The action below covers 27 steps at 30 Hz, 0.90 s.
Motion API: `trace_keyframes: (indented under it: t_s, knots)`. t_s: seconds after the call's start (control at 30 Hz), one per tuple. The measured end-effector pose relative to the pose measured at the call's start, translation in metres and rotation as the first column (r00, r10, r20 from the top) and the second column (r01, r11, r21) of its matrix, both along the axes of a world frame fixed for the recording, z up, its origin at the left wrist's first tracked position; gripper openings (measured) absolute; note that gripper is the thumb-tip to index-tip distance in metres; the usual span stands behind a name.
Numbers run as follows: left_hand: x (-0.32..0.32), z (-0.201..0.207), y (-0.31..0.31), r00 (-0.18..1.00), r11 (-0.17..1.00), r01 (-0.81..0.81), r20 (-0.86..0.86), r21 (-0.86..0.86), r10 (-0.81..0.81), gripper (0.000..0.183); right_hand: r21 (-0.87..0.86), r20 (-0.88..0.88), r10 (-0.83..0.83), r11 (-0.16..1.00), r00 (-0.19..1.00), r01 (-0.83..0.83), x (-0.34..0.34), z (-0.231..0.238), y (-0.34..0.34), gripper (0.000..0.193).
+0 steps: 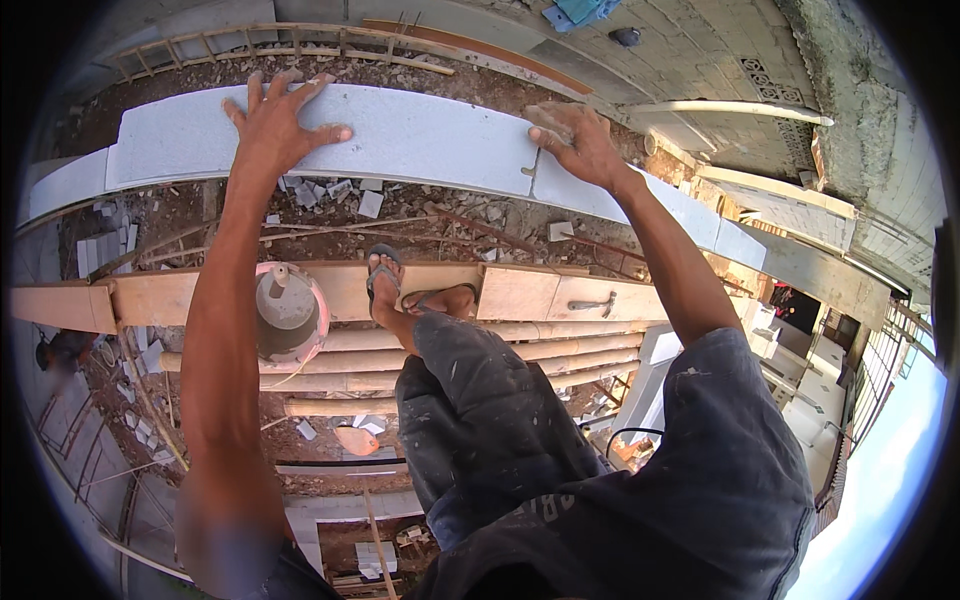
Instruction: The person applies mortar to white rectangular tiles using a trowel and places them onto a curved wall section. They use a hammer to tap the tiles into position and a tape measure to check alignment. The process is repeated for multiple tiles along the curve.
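A long white building block (pixel 430 130) lies along the top of a narrow wall course. My left hand (pixel 275 125) rests on its left half, fingers spread over the far edge and thumb stretched to the right. At the block's right end, my right hand (pixel 580 145) is cupped over the far edge, thumb on top, fingers close together. Just below that hand is the joint with the neighbouring white block (pixel 640 195), where a little grey mortar shows. Another white block (pixel 70 185) adjoins on the left.
My sandalled feet (pixel 385 280) stand on a wooden plank (pixel 515 290) above bamboo poles (pixel 560 350). A pink-rimmed bucket (pixel 322 325) of grey mortar stands left of them; a hammer (pixel 595 304) lies to the right. Broken block pieces (pixel 370 204) litter the ground far below. A ladder (pixel 270 50) lies beyond the wall.
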<state>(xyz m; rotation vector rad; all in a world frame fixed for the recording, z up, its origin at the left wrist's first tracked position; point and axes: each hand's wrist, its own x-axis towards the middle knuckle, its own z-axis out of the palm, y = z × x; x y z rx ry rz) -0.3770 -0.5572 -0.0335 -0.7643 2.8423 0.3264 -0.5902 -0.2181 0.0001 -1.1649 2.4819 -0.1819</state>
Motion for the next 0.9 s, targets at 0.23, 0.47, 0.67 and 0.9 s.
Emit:
trace_keyframes:
  t_s: [0.23, 0.47, 0.67, 0.9]
  knots:
    - [-0.002, -0.002, 0.006, 0.999, 0.998, 0.016, -0.034, 0.069, -0.013, 0.088, -0.386, 0.010, -0.346, 0.864, 0.938, 0.323, 0.011, -0.002, 0.028, 0.049]
    - [0.003, -0.006, -0.004, 0.999, 0.999, 0.033, 0.017, 0.010, -0.033, 0.086, -0.611, -0.121, -0.756, 0.567, 0.643, 0.552, 0.070, -0.027, 0.152, 0.035]
    - [0.004, 0.003, -0.015, 0.998, 0.997, 0.055, 0.019, 0.056, -0.056, 0.088, -0.498, -0.140, -0.947, 0.319, 0.288, 0.806, 0.225, -0.092, 0.243, 0.027]
    - [-0.001, 0.010, -0.026, 0.992, 0.987, 0.126, 0.021, 0.096, -0.128, 0.087, 0.170, 0.446, -0.895, 0.076, -0.008, 0.983, 0.371, -0.121, 0.248, 0.041]
